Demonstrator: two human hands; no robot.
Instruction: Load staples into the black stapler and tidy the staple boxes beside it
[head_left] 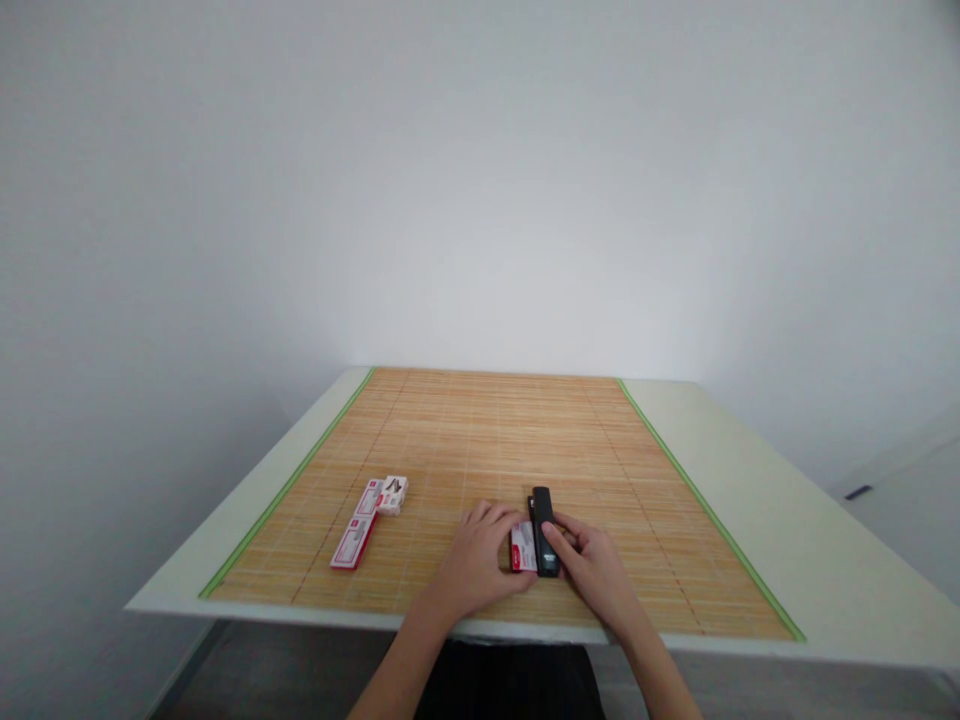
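Near the front of the bamboo mat (pixel 487 420), my left hand (pixel 474 562) is curled around a small red-and-white box (pixel 523 548), thumb at its near end and fingers at its far end. Right against that box lies a black stapler (pixel 545 535), pointing away from me. My right hand (pixel 598 572) grips the stapler from its right side, with the thumb on top. The fingertips under or behind the stapler are partly hidden.
To the left, two flat pink-and-white boxes (pixel 352 541) lie end to end in a line. A small white box (pixel 392 495) with a dark printed picture touches the farther one. Green edging borders the mat on the white table (pixel 757 480); a wall (pixel 480 200) stands behind.
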